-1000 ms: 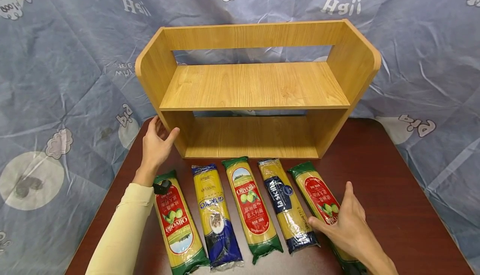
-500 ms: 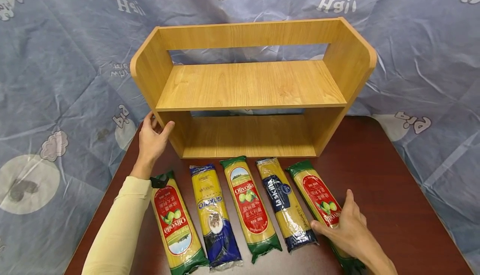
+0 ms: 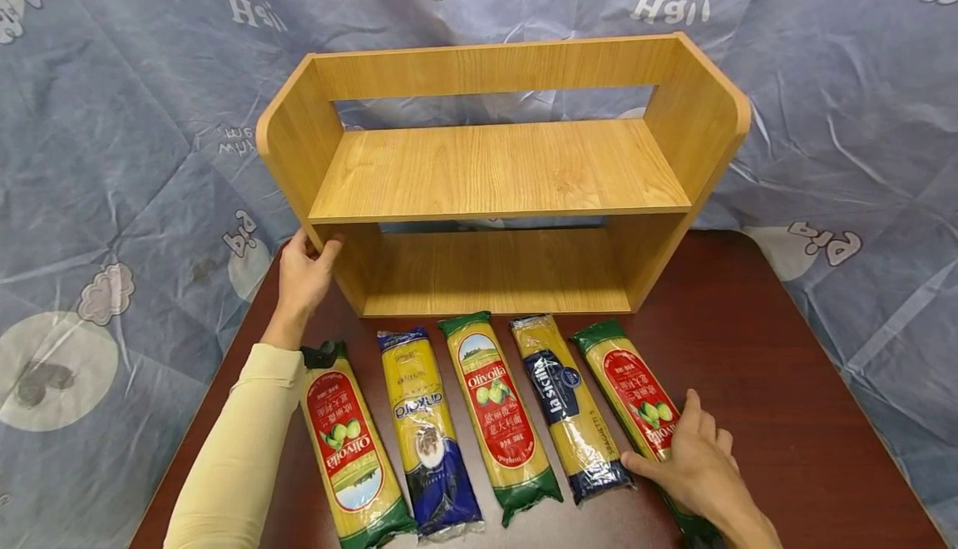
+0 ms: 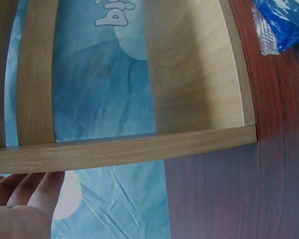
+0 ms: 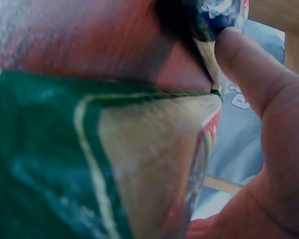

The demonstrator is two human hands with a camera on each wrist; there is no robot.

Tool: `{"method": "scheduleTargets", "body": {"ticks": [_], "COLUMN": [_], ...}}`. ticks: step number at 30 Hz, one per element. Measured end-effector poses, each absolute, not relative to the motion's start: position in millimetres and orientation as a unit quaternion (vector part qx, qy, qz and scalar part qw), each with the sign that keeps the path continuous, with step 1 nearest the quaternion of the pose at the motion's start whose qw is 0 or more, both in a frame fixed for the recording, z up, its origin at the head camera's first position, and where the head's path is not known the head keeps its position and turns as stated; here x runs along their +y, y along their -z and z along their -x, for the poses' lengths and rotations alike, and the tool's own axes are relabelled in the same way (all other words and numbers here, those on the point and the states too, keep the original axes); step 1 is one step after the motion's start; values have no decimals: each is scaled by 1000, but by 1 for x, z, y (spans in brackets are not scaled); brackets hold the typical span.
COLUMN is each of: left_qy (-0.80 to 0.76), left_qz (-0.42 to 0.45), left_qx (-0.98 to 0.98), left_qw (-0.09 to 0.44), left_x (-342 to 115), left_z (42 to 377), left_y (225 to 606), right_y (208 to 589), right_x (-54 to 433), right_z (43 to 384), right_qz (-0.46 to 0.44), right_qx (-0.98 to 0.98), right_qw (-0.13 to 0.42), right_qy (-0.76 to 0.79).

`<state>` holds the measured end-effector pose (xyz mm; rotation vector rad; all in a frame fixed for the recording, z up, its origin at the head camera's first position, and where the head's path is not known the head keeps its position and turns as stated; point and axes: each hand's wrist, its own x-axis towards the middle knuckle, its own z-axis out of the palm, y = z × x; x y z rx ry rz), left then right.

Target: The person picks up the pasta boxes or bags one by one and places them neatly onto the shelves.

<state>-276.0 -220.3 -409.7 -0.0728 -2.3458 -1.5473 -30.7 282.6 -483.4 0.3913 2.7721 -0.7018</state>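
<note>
My left hand [image 3: 303,279] is at the left side panel of a two-tier wooden shelf [image 3: 497,170]. Its fingers [image 4: 32,191] lie along the panel's outer face in the left wrist view, and the thumb comes over the front edge in the head view. My right hand [image 3: 699,462] spreads over the rightmost green-ended spaghetti pack [image 3: 632,383], fingers on its right side. The right thumb [image 5: 239,55] stands off that pack, right at the end of the navy-labelled spaghetti pack [image 3: 561,399]. The rightmost pack's lower part is partly hidden under the hand.
Left of these lie a green-ended pack [image 3: 497,403], a blue-and-yellow pack [image 3: 428,428] and another green-ended pack [image 3: 352,441], roughly side by side in front of the shelf. All are on a dark red-brown table [image 3: 793,399]. A patterned blue cloth [image 3: 135,200] hangs behind.
My left thumb has closed in from a spread pose onto the shelf panel's edge, the hand moving slightly up. The right hand has lowered a little over the rightmost pack. The view shifts slightly.
</note>
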Motion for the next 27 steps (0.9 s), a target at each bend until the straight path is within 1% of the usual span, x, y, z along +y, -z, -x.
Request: {"method": "scheduleTargets", "body": {"ticks": [3, 12, 16, 19, 27], "left_qy": [538, 545, 538, 536, 540], "left_qz": [20, 22, 21, 21, 19], "left_qx": [-825, -823, -826, -826, -824], "left_qw": [170, 160, 169, 175, 170], "left_x": [-221, -222, -222, -222, -223], "left_z": [279, 282, 282, 281, 280], "left_y": [410, 408, 409, 409, 411], "right_y": [485, 493, 495, 495, 493], "right_x": [283, 282, 280, 281, 283], "right_z": [30, 29, 30, 32, 33], "right_qz": [-134, -149, -154, -157, -165], "right_qx": [955, 960, 959, 957, 954], "right_qw": [122, 99, 93, 95, 102], "right_qy": [235, 216, 219, 225, 228]}}
